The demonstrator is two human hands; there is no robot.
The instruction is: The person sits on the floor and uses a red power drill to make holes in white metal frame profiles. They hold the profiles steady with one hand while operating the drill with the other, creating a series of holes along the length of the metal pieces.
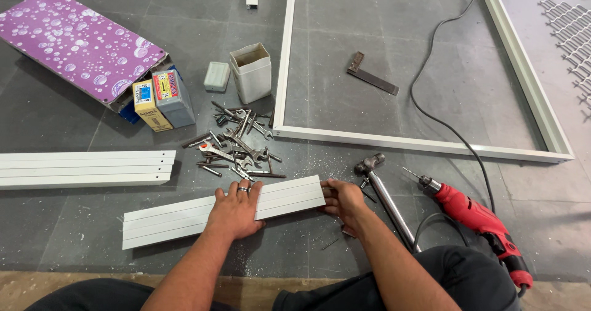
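Your left hand [236, 211] lies flat, fingers spread, on the white ribbed profile [184, 215] — your right hand [343, 201] pinches its end, beside the hammer [385, 197].

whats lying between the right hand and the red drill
A hammer lies between the right hand and the red drill, its steel handle running diagonally across the floor, as the head view shows.

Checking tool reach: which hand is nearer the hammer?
Right. The right hand grips the end of the white slat just beside the hammer; the left hand lies flat on the slat's middle, farther away.
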